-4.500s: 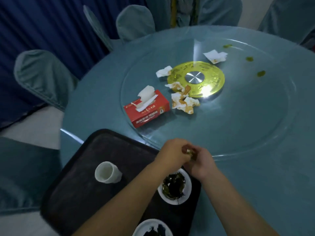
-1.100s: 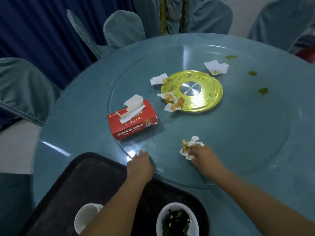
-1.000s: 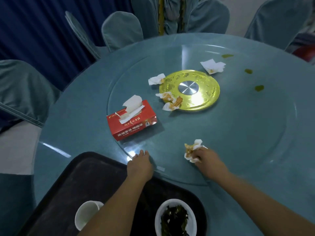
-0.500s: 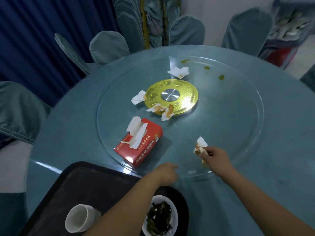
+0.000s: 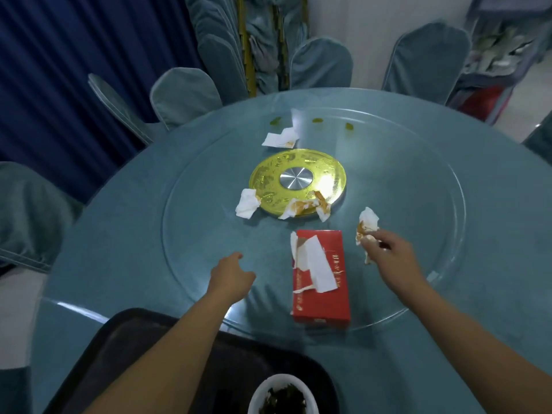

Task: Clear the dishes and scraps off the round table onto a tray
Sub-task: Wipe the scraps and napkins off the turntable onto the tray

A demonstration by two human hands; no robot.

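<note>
the right hand (image 5: 388,255) pinches a stained napkin (image 5: 368,224) between thumb and fingertips, over the glass turntable (image 5: 194,234), just right of the red tissue box (image 5: 321,279). the left hand (image 5: 231,277) rests on the turntable left of the box, fingers loosely bent, holding nothing. other crumpled napkins (image 5: 247,203) lie around the gold centre disc (image 5: 298,182). the black tray (image 5: 119,354) sits at the near table edge, with a white bowl (image 5: 280,395) of dark greens on it.

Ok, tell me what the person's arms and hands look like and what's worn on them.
The left forearm and right forearm are bare as far as the picture shows, with no sleeve in view. The left hand and right hand are ungloved; no watch, bracelet or ring shows.
</note>
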